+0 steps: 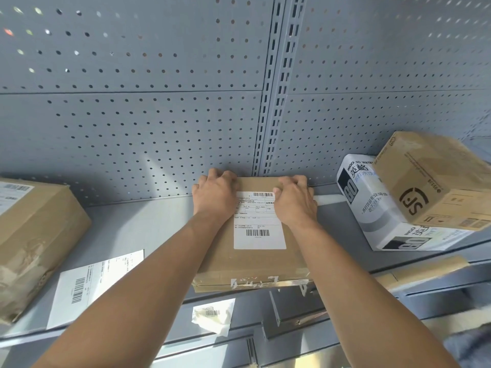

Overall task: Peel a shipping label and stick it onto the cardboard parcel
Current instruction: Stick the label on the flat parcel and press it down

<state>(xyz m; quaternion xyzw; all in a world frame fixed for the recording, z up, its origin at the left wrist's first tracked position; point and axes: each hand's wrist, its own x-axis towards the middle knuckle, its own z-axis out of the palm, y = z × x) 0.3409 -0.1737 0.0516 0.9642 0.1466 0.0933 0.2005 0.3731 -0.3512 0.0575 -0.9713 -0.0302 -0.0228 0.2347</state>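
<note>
A flat brown cardboard parcel (255, 264) lies on the grey shelf (148, 224), its far edge against the pegboard back wall. A white shipping label (259, 232) with barcodes is stuck flat on its top face. My left hand (214, 193) and my right hand (295, 199) both rest on the far end of the parcel, fingers curled over its far edge, one on each side of the label's top. My right thumb overlaps the label's upper right corner.
A large brown box (34, 235) stands at the left. A loose label sheet (90, 285) lies beside it. A white water carton (377, 208) with a brown box (435, 179) on it sits at the right. A crumpled backing paper (212, 314) lies below the shelf edge.
</note>
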